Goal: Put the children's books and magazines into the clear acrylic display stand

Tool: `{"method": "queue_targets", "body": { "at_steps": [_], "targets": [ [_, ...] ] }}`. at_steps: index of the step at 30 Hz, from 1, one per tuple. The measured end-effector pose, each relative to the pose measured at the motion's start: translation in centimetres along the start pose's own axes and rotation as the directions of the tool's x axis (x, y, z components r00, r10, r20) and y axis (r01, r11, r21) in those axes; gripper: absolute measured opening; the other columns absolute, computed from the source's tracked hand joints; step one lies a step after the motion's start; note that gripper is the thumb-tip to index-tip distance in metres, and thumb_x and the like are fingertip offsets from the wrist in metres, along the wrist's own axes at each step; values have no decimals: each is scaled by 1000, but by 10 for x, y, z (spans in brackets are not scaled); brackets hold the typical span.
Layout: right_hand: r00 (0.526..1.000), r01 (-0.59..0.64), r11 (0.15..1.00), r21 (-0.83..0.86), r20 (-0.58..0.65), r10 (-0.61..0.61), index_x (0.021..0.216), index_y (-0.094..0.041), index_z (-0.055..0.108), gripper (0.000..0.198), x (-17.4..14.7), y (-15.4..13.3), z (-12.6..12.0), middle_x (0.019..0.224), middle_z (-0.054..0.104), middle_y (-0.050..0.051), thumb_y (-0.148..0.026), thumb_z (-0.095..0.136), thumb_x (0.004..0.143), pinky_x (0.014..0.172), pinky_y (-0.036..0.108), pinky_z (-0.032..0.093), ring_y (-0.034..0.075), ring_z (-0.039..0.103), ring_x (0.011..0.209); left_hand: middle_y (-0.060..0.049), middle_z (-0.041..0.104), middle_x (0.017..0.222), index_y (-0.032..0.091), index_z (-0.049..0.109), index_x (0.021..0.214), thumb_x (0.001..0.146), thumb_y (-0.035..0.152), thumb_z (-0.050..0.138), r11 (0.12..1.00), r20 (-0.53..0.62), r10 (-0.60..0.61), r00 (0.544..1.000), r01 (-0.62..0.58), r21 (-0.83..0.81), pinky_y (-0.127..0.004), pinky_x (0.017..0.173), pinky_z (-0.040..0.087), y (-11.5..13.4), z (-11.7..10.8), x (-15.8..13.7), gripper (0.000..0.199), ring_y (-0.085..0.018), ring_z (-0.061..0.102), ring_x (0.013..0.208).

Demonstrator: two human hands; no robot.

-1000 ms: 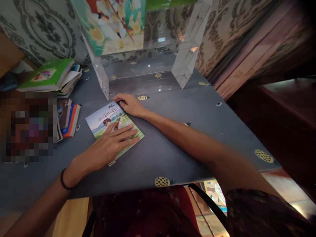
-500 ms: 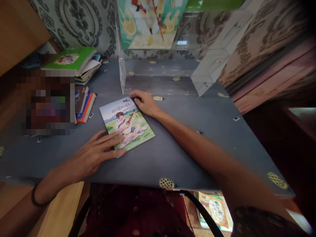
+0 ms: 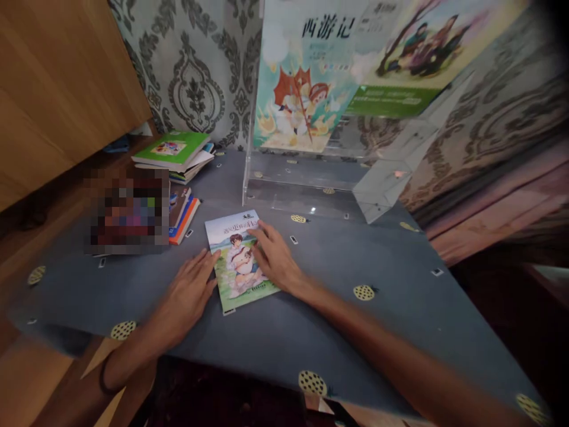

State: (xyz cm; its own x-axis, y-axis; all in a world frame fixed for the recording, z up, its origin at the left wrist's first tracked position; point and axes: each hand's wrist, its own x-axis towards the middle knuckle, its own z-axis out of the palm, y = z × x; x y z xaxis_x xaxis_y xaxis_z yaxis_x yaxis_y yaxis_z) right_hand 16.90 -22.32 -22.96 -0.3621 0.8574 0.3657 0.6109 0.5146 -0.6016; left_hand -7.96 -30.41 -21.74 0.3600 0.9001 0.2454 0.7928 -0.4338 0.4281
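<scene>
Paperback with meadow cover (image 3: 240, 270), flat on a table between and partly under two hands

Left hand (image 3: 184, 296): unclenched, fingers extended, fingertips at the paperback's left edge; dark wristband (image 3: 105, 375) at the wrist.
Right hand (image 3: 280, 261): unclenched, fingers slightly bent, laid over the paperback's right side; how firmly it touches cannot be told.
Cover: face up, slightly turned, Chinese title at the far end, partly hidden by fingers; seated figure on grass below.
Tablecloth (image 3: 249, 341): gray-blue, pineapple print, beneath the paperback.
Orange-and-blue-edged books (image 3: 185, 222): left of the paperback, near it, next to a pixelated patch (image 3: 128, 213).
Green-covered book (image 3: 171, 148): atop a stack, farther left and beyond the paperback.
Clear acrylic display rack (image 3: 377, 198): beyond and right of the paperback, apart from it, bearing a teal 西游记 book (image 3: 293, 89) and a green-banded book (image 3: 409, 65).
Damask wallpaper (image 3: 195, 89): behind everything, beyond the paperback.
Wooden cabinet (image 3: 66, 77): far left of the paperback.
</scene>
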Motion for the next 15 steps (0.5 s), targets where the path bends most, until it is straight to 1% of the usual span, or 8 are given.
{"method": "queue_targets", "body": {
  "at_steps": [3,5,6,8,10,11,13,15],
  "targets": [
    [999,-47,997,65,14,46,138,-25,57,42,-10,-3,-1,150,49,16,-25,47,97,116,56,40,31,44,142,-13,47,158,24,39,155,105,39,40,978,-29,-96,995,89,-190,-51,119,40,4,6,-2,52,-28,44,146],
    [997,-73,992,101,4,73,138,-25,56,41,-11,-3,-2,151,48,16,-27,47,98,115,56,40,31,44,143,-12,47,158,24,39,154,103,43,45,924,-20,-179,984,161,-348,-51,121,38,7,7,0,55,-29,44,146],
    [997,-79,990,116,-7,81,137,-24,57,41,-11,-3,-3,151,48,16,-28,47,98,115,56,40,31,44,143,-13,48,157,24,39,154,102,44,47,878,-3,-217,976,194,-438,-52,121,37,9,7,1,56,-29,45,146],
    [995,-87,986,144,-27,91,137,-25,57,40,-10,-3,-4,150,48,16,-31,48,98,116,54,40,30,44,143,-15,48,157,22,35,155,101,45,48,749,40,-281,959,245,-616,-52,121,37,15,8,6,60,-29,45,146],
    [994,-93,981,168,-36,101,136,-25,57,39,-11,-5,-3,151,48,16,-34,48,99,117,52,40,29,44,144,-16,41,161,22,29,156,99,45,51,614,62,-320,945,257,-747,-51,121,37,20,9,11,65,-29,41,148],
    [993,-99,980,175,-38,107,136,-25,57,39,-11,-5,-3,151,48,16,-35,48,99,117,52,40,29,44,144,-16,37,163,22,28,156,98,44,53,561,60,-342,938,256,-788,-51,121,37,23,9,14,67,-29,38,150],
    [992,-107,977,182,-46,117,135,-25,58,39,-12,-6,-3,150,49,16,-35,47,99,116,51,41,29,45,144,-15,32,166,23,32,153,95,43,58,473,47,-414,909,259,-842,-51,122,37,25,8,20,67,-31,34,151],
    [991,-108,976,191,-61,121,134,-24,59,39,-13,-7,-3,149,50,16,-35,47,99,116,51,42,29,46,143,-17,35,164,21,37,148,93,38,60,350,71,-510,857,282,-893,-49,120,40,23,4,26,62,-32,37,150]
  ]
}}
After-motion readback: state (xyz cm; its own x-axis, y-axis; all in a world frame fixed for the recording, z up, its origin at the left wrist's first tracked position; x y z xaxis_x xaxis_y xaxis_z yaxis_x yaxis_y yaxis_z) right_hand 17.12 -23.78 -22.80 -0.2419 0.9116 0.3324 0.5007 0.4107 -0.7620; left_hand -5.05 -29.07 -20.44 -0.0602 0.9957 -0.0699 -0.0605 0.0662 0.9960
